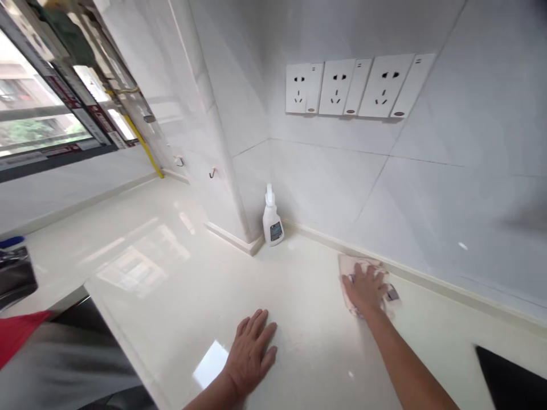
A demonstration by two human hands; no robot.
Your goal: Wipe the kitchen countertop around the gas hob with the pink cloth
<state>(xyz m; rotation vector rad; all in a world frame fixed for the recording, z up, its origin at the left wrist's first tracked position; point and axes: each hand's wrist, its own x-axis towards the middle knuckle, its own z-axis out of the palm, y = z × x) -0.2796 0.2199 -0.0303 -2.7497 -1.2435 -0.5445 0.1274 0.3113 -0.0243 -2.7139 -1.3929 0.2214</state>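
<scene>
My right hand (366, 287) presses down on a pale pinkish cloth (348, 265) with darker patches, its bent fingers holding the fabric against the countertop (299, 347) beside the wall. Part of the cloth is hidden under the hand, and its right edge is slightly blurred. Flat on the same cream countertop lies my left hand (252, 353), fingers stretched out and nothing in it. A white spray bottle (272, 222) with a dark label stands upright in the corner, beyond both hands.
Three white wall sockets (337, 88) are mounted above the counter. A wall column (222, 171) juts out at the left of the bottle. At the lower right lies a black flat panel (513, 378). A dark object (17, 276) with a blue top sits at the far left.
</scene>
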